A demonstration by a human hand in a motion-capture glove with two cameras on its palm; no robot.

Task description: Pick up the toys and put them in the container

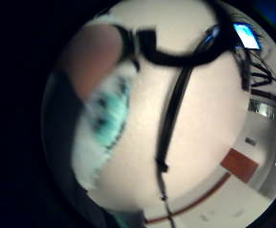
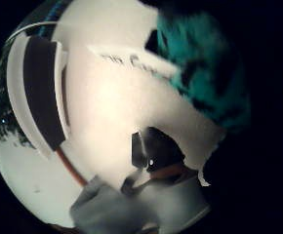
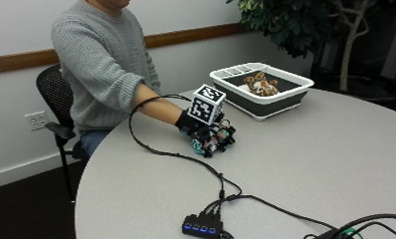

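Note:
My gloved right hand [image 3: 208,135] is low over the round grey table [image 3: 304,164], its fingers curled around a teal and white plush toy [image 3: 198,146] that peeks out under the palm. The same toy [image 2: 205,73] fills one side of the thumb side palm view, and the toy [image 1: 107,114] sits close against a bare finger [image 1: 93,57] in the little finger side view. A white container with dark sides [image 3: 232,77] stands further back on the table, right of the hand, with a brown plush toy [image 3: 262,84] inside it.
A black cable [image 3: 178,157] runs from the hand across the table to a hub with blue lights [image 3: 201,229] at the front edge. A potted plant [image 3: 297,22] stands behind the container. The person sits on a black chair [image 3: 52,94].

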